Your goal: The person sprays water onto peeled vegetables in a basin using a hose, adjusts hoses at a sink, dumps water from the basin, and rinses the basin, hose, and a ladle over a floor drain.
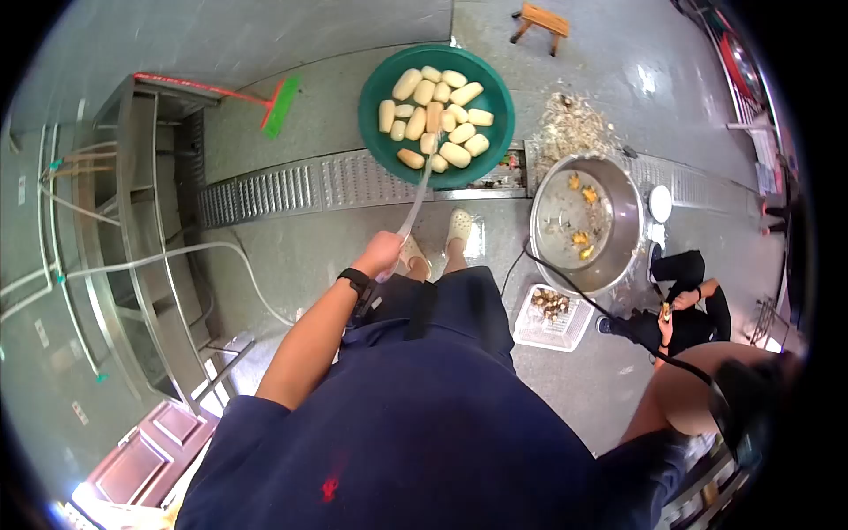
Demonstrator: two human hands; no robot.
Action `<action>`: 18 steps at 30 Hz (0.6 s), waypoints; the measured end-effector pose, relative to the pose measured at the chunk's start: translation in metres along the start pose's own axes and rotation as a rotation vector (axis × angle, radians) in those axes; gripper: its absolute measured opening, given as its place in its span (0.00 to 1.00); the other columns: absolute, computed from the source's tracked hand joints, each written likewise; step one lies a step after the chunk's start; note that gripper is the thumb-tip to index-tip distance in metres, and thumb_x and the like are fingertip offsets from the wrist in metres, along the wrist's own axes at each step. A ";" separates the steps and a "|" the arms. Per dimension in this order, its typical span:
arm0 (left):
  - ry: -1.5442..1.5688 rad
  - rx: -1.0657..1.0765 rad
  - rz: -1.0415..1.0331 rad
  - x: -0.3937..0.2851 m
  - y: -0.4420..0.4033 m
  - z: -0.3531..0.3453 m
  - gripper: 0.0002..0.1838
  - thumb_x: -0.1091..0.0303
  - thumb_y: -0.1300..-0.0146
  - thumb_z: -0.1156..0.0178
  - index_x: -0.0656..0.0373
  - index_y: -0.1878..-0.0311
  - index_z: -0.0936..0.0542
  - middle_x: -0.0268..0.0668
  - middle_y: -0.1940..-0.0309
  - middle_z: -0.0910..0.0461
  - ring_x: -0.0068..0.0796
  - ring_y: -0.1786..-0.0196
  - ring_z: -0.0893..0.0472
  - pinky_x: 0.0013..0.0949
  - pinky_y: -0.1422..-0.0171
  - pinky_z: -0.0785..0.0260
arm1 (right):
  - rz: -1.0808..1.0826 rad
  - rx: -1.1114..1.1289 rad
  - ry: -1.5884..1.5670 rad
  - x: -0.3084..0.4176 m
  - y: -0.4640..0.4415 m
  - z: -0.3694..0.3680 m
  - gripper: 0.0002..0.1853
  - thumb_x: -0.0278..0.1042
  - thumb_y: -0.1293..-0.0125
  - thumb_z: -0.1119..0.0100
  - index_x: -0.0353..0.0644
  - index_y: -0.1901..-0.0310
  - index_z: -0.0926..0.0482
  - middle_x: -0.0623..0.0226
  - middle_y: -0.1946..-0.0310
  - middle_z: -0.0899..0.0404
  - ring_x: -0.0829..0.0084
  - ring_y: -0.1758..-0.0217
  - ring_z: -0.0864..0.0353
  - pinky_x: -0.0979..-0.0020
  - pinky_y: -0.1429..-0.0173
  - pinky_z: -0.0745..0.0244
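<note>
My left hand (pixel 381 255), with a dark watch on its wrist, is closed around a translucent hose (pixel 417 205). The hose's far end points into a round green basin (pixel 371 102), where several pale, stubby peeled root vegetables (pixel 455 155) lie spread over the bottom. Clear water seems to come from the hose tip. The basin sits on the floor just ahead of my light-coloured clogs (pixel 459 226). My right arm (pixel 693 389) is bent up at the right edge, and its hand is out of view.
A large steel tub (pixel 541 256) holds water and yellowish pieces; peelings (pixel 574 128) lie beyond it. A white basket (pixel 530 331) holds brownish pieces. A crouching person (pixel 689 300) works at the right. A broom (pixel 278 106), stool (pixel 543 19), metal rack (pixel 141 221) and drain grating (pixel 291 187) surround me.
</note>
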State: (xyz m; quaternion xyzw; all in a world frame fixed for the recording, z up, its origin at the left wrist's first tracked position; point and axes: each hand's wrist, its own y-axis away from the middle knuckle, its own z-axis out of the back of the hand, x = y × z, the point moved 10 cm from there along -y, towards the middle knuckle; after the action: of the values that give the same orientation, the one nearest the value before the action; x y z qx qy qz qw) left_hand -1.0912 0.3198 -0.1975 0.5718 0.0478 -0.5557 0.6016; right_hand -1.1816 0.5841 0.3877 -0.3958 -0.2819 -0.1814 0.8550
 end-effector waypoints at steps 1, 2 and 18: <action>-0.035 0.038 -0.025 -0.011 0.002 -0.003 0.10 0.73 0.42 0.54 0.65 0.77 0.27 0.38 0.89 0.33 0.29 0.89 0.29 0.35 0.86 0.41 | -0.099 -0.136 -0.018 -0.016 0.014 0.018 0.25 0.51 0.27 0.66 0.39 0.47 0.27 0.61 0.50 0.25 0.66 0.43 0.27 0.62 0.35 0.38; -0.095 0.089 -0.085 -0.029 0.004 -0.009 0.10 0.74 0.42 0.54 0.66 0.76 0.27 0.38 0.89 0.33 0.29 0.89 0.30 0.36 0.86 0.41 | -0.232 -0.277 -0.047 -0.038 0.034 0.030 0.25 0.51 0.27 0.66 0.39 0.47 0.27 0.61 0.49 0.25 0.66 0.43 0.27 0.61 0.35 0.38; -0.586 0.302 -0.648 -0.126 -0.044 -0.175 0.15 0.64 0.37 0.54 0.54 0.53 0.20 0.50 0.72 0.21 0.51 0.67 0.20 0.51 0.63 0.29 | -2.217 0.207 -0.291 -0.019 0.653 -0.398 0.19 0.37 0.37 0.60 0.34 0.57 0.22 0.42 0.53 0.24 0.46 0.47 0.26 0.55 0.44 0.31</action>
State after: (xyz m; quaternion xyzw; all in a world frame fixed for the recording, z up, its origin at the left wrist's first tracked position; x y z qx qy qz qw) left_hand -1.0696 0.5391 -0.1981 0.4276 -0.0292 -0.8541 0.2948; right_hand -0.7137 0.6810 -0.2095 0.1293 -0.5891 -0.7698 0.2088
